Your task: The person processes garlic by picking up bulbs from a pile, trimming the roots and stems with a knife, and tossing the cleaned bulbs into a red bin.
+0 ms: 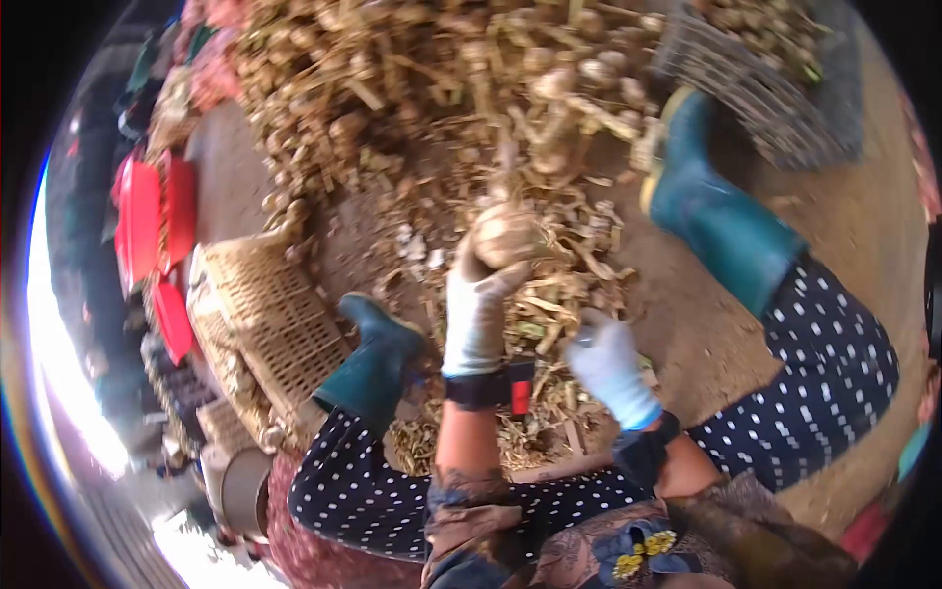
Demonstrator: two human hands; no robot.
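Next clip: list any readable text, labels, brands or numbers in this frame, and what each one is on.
None can be read.
The red tag on the left hand's wristband is blurred; it shows no legible marks.
The red crates and the woven basket show no lettering.
The garlic bulb held in the left hand, the right hand and the boots carry no print.

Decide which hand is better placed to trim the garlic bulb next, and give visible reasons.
Probably the right hand: it is not gripping the bulb and hovers just below. The left hand is occupied, gripping the garlic bulb above the trimmings.
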